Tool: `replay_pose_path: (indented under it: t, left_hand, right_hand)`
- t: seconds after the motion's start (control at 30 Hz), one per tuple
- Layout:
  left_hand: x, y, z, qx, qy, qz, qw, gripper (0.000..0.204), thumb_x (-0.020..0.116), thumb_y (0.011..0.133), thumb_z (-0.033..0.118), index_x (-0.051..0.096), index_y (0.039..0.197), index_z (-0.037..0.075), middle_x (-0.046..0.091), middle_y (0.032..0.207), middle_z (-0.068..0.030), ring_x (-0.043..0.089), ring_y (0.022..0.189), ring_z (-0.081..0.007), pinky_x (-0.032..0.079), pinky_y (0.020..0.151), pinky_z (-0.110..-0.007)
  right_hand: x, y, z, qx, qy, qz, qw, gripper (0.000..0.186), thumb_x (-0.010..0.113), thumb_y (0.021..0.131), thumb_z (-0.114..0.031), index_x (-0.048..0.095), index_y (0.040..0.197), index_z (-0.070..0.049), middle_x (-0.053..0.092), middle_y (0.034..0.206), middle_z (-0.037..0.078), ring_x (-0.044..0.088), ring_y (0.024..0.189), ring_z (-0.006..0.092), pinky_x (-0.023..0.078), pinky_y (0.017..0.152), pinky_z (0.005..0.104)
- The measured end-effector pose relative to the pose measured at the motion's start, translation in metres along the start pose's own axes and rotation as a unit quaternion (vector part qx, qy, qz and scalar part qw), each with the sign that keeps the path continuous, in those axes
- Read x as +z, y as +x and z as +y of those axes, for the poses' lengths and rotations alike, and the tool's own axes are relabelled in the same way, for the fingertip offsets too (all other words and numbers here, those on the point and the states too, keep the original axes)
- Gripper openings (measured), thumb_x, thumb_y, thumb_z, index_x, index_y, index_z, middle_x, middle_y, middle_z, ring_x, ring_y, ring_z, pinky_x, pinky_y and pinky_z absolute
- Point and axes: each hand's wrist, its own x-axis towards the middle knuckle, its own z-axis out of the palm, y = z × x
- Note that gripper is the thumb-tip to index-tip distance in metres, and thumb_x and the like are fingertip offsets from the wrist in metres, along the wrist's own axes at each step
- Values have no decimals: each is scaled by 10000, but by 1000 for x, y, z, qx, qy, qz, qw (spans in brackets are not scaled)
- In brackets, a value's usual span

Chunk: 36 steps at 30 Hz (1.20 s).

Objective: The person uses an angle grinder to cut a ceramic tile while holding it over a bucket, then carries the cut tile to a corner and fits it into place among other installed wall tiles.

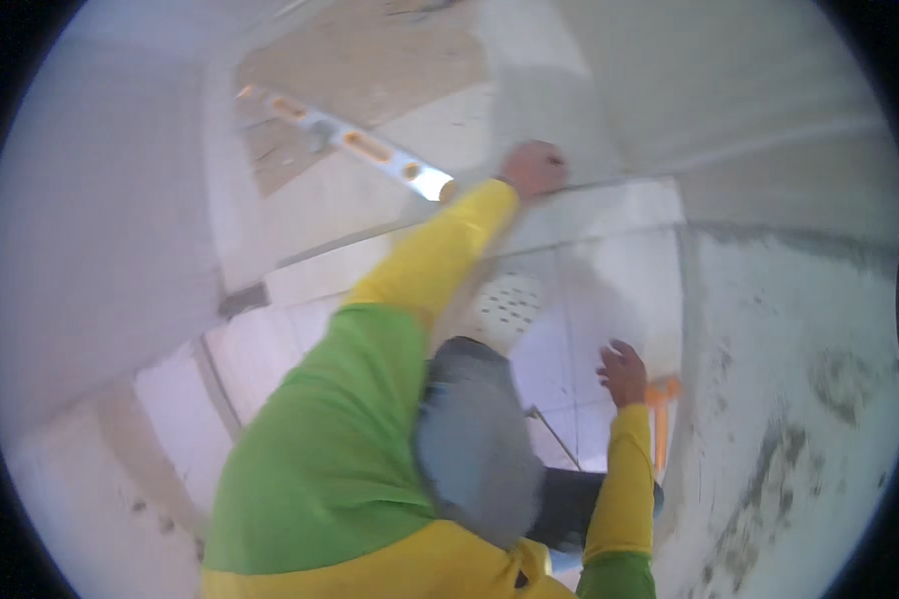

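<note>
My left hand reaches far forward, against the raised edge past the pale tiled floor. Its fingers look curled closed, and whatever may be in them is hidden. Lower and to the right, my right hand hovers over the tiles with bent fingers apart and nothing in them. Just beside it, next to the right wall, is an orange mallet-shaped tool. Between my hands and nearer my knee, a white panel with rows of dark slots resembles a drain cover.
A spirit level with orange-edged openings lies slantwise beyond the ledge, left of my left hand. A thin rod rests on the tiles by my leg. The stained right wall and plain left wall close in the space.
</note>
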Motion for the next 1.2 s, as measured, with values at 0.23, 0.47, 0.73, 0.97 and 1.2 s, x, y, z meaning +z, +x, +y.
replay_pose_path:
  t: [0.23, 0.47, 0.73, 0.97, 1.2]
  left_hand:
    - [20, -20, 42, 95, -102, 156, 978, 189, 609, 750, 1, 708, 889, 84, 658, 964, -137, 597, 945, -333, 483, 853, -425]
    - [12, -70, 77, 99, -167, 113, 975, 268, 757, 778, 305, 718, 933, 91, 677, 880, -90, 618, 912, -293, 482, 827, -419]
    - [55, -151, 79, 94, -226, -274, 930, 481, 715, 811, 470, 708, 1071, 65, 693, 1024, -176, 652, 951, -353, 511, 842, -437]
    - [73, -183, 43, -212, -480, -357, 773, 429, 657, 938, 367, 619, 1224, 49, 668, 997, -58, 631, 808, -137, 546, 718, -296]
    - [88, -167, 48, -297, -541, -303, 726, 478, 600, 983, 341, 502, 1343, 41, 615, 1010, -63, 604, 831, -143, 534, 717, -294]
  right_hand:
    - [13, 16, -7, 2, -46, 1, 999, 448, 648, 936, -253, 559, 1313, -28, 667, 965, 127, 659, 699, 175, 521, 541, 282]
    - [26, 22, -27, -29, -54, -12, 998, 425, 634, 940, -224, 563, 1308, -25, 667, 970, 129, 653, 727, 180, 519, 552, 291]
    - [-5, 51, -13, -1, 6, 56, 998, 461, 654, 910, -207, 540, 1330, -55, 662, 1059, 120, 635, 725, 175, 515, 560, 296]
    - [-32, 70, 35, 70, 45, 69, 994, 492, 725, 858, -241, 524, 1274, -71, 652, 959, 103, 610, 665, 168, 500, 521, 315]
    - [-32, 80, 51, 43, 92, 53, 993, 557, 788, 801, -248, 464, 1220, -76, 601, 813, 78, 555, 595, 147, 468, 492, 298]
